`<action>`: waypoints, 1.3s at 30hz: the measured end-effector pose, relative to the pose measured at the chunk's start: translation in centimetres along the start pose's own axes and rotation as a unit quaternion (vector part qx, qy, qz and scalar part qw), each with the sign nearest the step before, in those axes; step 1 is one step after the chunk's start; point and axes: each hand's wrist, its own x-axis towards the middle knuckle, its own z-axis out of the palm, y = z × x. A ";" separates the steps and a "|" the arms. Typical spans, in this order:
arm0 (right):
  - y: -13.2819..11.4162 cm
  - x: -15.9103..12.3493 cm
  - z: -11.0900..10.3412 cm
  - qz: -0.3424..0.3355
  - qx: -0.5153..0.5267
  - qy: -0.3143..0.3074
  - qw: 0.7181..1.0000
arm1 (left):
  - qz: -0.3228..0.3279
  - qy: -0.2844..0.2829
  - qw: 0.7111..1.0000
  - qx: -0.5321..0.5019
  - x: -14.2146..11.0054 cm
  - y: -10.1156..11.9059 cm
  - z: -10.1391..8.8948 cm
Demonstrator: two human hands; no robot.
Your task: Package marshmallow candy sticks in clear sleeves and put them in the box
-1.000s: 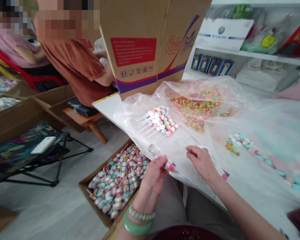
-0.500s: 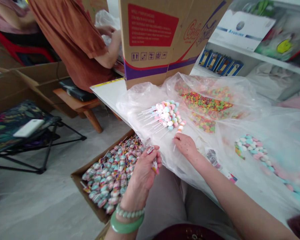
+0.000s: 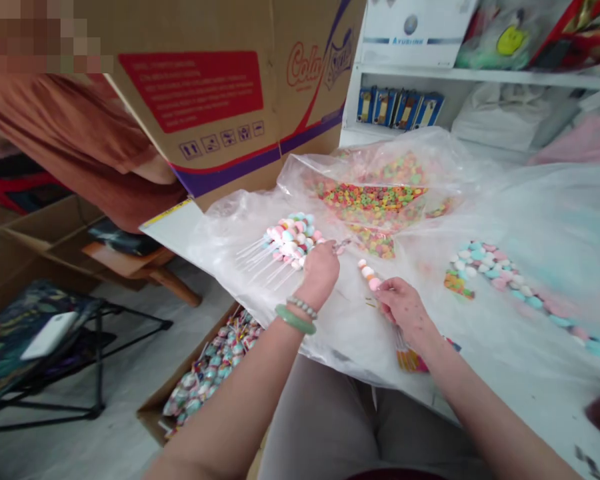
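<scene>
My right hand is closed on a marshmallow stick, its pink, white and orange marshmallows pointing up and left. My left hand, with a green bangle at the wrist, is closed on a small clear printed wrapper that pokes out past the fingertips. Just beyond the left hand lies a pile of marshmallow sticks, their white sticks pointing toward the table's left edge. Below my right hand, a stack of printed wrappers lies on the plastic sheet.
A clear bag of colourful ring candies lies at the back. Loose marshmallows are to the right. A large cardboard box stands back left. An open box of wrapped marshmallow sticks is on the floor. Another person sits at left.
My left hand has moved from above the floor box up and right over the table, carrying the wrapper. My right hand has shifted right with the marshmallow stick. The view has turned right.
</scene>
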 end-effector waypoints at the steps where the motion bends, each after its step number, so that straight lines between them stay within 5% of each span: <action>1: -0.2 -0.5 -0.5 0.020 0.027 -0.004 0.999 | 0.045 -0.007 0.993 0.105 1.0 0.1 0.7; 5: -0.9 -2.7 -2.6 0.035 0.099 -0.029 0.994 | 0.117 -0.053 0.942 0.311 2.6 -0.1 3.0; 12: 0.7 -4.1 -5.7 0.074 0.170 -0.046 0.982 | 0.151 -0.045 0.914 0.375 0.8 0.0 3.4; 22: 1.0 -6.6 -5.7 0.101 0.212 -0.075 0.969 | 0.032 -0.027 0.935 0.352 2.7 -0.4 3.6; 30: 1.0 -7.1 -6.3 0.099 0.209 -0.071 0.970 | 0.042 -0.016 0.945 0.325 2.3 -0.5 4.3; 33: 1.0 -7.2 -6.4 0.095 0.211 -0.077 0.970 | 0.026 -0.003 0.974 0.226 1.0 -0.1 3.6; 36: 0.8 -7.5 -6.3 0.082 0.216 -0.087 0.969 | -0.059 -0.056 0.995 -0.051 -1.4 0.3 2.3; 39: 0.6 -8.0 -6.0 0.072 0.212 -0.095 0.970 | -0.183 -0.154 0.911 -0.337 -4.7 -0.1 0.8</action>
